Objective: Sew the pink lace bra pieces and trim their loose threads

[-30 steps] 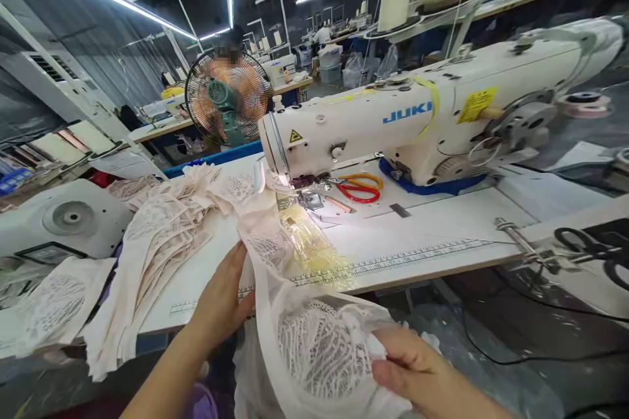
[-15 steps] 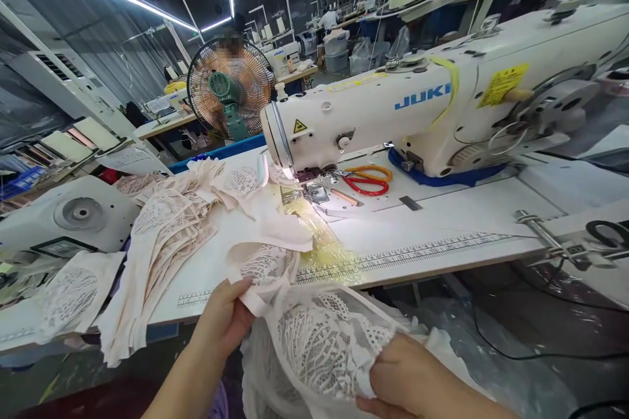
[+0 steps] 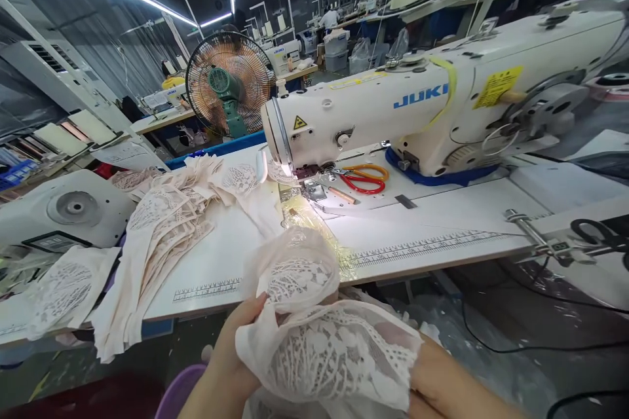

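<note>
A pale lace bra (image 3: 339, 353) with two cups is in front of me at the table's near edge. My left hand (image 3: 236, 347) is closed on its fabric near the middle, thumb on top. One cup rests up on the tabletop; the other spreads below it toward the right. My right hand (image 3: 427, 386) is beneath the lace at the lower right, its fingers hidden by the fabric. Beyond the bra stands a white sewing machine (image 3: 363, 111), its needle area lit above yellow film (image 3: 297, 209).
Layered lace pieces (image 3: 162, 229) hang over the front edge at left, beside another machine head (image 3: 69, 209). Red-and-orange-handled scissors (image 3: 364, 180) lie under the machine arm. A fan (image 3: 228, 85) stands behind. A metal clamp bracket (image 3: 545, 242) juts in at right.
The upper cup has turned over and moved right on the tabletop. My left hand has shifted lower, and the lace now covers my right hand's fingers. The view has moved slightly.
</note>
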A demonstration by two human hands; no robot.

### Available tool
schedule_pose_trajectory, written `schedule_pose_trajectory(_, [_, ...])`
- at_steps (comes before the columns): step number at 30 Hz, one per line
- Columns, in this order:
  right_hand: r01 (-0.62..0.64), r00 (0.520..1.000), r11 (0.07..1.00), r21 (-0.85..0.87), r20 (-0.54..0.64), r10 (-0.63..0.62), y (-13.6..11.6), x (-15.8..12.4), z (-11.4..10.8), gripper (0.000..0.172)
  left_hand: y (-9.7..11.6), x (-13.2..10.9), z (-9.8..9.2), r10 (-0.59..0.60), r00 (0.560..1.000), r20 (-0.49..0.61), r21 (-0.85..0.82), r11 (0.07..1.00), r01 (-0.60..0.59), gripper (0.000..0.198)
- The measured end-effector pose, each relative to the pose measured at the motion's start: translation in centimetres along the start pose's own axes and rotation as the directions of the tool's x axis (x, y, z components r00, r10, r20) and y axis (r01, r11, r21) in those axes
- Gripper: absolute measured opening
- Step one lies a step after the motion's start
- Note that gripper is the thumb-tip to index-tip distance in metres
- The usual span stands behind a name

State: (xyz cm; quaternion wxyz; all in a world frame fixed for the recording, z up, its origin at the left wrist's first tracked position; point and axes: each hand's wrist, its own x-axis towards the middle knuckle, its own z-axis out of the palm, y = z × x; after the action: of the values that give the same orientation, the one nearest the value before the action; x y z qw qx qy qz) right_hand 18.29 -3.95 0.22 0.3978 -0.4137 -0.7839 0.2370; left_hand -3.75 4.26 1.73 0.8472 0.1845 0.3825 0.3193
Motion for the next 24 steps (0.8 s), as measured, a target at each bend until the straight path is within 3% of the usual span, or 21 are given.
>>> schedule_pose_trajectory(2, [-0.011, 0.995, 0.999, -0.046, 0.096, 0.015, 0.2, -0.2, -0.2, 0.028, 0.3, -0.2, 0.5, 0.03, 0.999, -0.011, 0.002, 1.0, -0.03, 0.016])
schedule_pose_trajectory(6, [-0.072, 0.995, 0.995, -0.072, 0.065, 0.077, 1.4, -0.6, 0.3, 0.031, 1.1, -1.1, 1.4, 0.174, 0.98, -0.095, 0.148, 0.976, -0.159, 0.041])
schedule_pose_trajectory(11, [-0.039, 0.997, 0.995, -0.089, 0.062, 0.045, 1.8, -0.8, 0.1, 0.033, 2.3, -1.1, 1.2, 0.217, 0.97, -0.109, 0.196, 0.961, -0.193, 0.053])
schedule_pose_trajectory(19, [0.082, 0.988, 0.992, -0.097, -0.123, -0.094, 2.3, -1.5, 0.5, 0.04, 4.3, -0.5, 1.6, 0.158, 0.987, -0.024, 0.196, 0.969, -0.15, 0.043])
schedule_pose_trajectory(22, [0.056, 0.965, 0.997, -0.059, -0.251, -0.069, 2.6, -1.2, 0.6, 0.028, 4.2, -1.1, 2.4, 0.044, 0.997, 0.06, 0.255, 0.965, -0.058, 0.044])
schedule_pose_trajectory(24, [0.095, 0.954, 0.99, -0.102, -0.277, -0.119, 2.3, -0.8, -0.1, 0.026, 3.6, -1.3, 2.8, -0.078, 0.987, 0.143, 0.303, 0.953, 0.031, 0.047])
